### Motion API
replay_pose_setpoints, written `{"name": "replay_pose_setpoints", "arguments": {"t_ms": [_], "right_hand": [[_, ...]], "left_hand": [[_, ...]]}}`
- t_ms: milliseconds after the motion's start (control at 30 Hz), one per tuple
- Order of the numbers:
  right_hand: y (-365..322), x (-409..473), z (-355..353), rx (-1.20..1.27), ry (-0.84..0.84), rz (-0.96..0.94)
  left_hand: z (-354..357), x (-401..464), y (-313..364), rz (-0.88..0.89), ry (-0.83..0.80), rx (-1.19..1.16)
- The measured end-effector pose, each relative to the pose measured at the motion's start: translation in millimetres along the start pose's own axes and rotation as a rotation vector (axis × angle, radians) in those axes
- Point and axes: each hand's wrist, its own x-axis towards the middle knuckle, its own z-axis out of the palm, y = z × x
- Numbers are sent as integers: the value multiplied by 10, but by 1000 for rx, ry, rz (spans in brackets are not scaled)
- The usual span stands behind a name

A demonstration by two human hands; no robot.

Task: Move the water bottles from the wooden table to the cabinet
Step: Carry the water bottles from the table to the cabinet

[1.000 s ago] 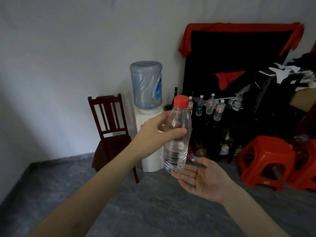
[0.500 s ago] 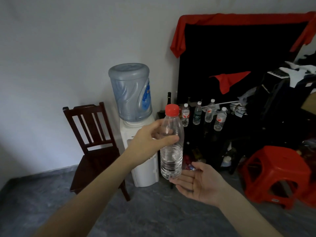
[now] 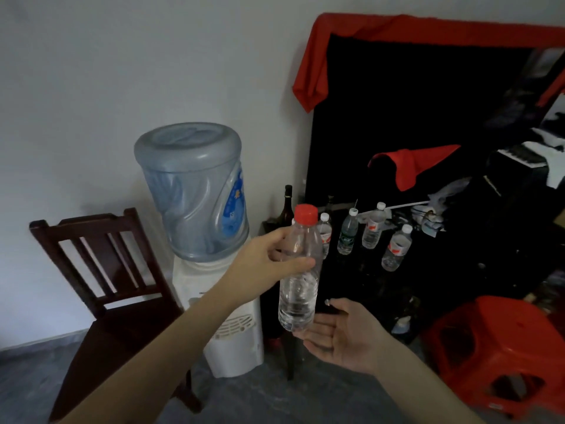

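Note:
My left hand (image 3: 269, 264) grips a clear water bottle with a red cap (image 3: 298, 289) around its upper half and holds it upright in the air. My right hand (image 3: 339, 335) is open, palm up, right under the bottle's base, its fingertips touching or nearly touching it. Behind the held bottle stands a dark cabinet (image 3: 367, 280) with several small water bottles (image 3: 371, 228) on its top surface, along with a dark glass bottle (image 3: 286, 206).
A white water dispenser (image 3: 232, 328) with a big blue jug (image 3: 195, 191) stands left of the cabinet. A dark wooden chair (image 3: 104, 270) is further left. Red plastic stools (image 3: 501, 350) sit at the right. A black and red cloth (image 3: 412, 96) hangs behind.
The view has come closer to the cabinet and dispenser, which now look larger. The bottle stays in my left hand, with my right palm still beneath it.

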Motion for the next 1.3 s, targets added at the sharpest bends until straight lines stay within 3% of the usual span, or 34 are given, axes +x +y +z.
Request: {"name": "replay_pose_setpoints", "arguments": {"t_ms": [433, 700, 933, 1300], "right_hand": [[-1230, 1023, -919, 41, 56, 96], [-1947, 2052, -1585, 65, 9, 251], [-2064, 2959, -1900, 143, 20, 341], [-2038, 3756, -1893, 184, 168, 206]], "left_hand": [[765, 1482, -616, -56, -18, 8], [1364, 2162, -1203, -190, 99, 29], [1806, 2410, -1899, -314, 175, 12], [2068, 2717, -2645, -315, 257, -35]]}}
